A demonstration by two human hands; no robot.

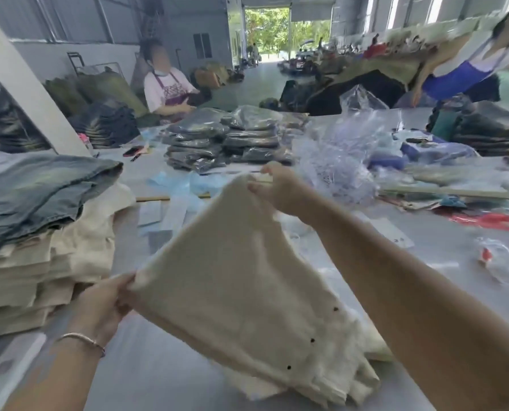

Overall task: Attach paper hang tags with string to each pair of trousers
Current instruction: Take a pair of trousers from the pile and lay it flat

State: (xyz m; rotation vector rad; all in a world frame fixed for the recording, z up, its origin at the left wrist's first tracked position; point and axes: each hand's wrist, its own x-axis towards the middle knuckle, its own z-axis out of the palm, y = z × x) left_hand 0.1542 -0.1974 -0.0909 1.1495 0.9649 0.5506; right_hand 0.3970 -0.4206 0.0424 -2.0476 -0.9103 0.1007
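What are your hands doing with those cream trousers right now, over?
Left hand and right hand both grip the cream trousers, lifted over the table. No hang tag visible on them. Nothing in the way.

Loose clear plastic bags lie near a red wrapper.

The left hand sits low and near, its forearm rising from the bottom left corner with a thin bracelet on the wrist. Its fingers curl and pinch the near left corner of the cream trousers. The right hand reaches further out and higher, the bare forearm stretching in from the lower right. Its grip closes on the trousers' far top corner, thumb towards the left hand, holding the cloth taut between both hands.
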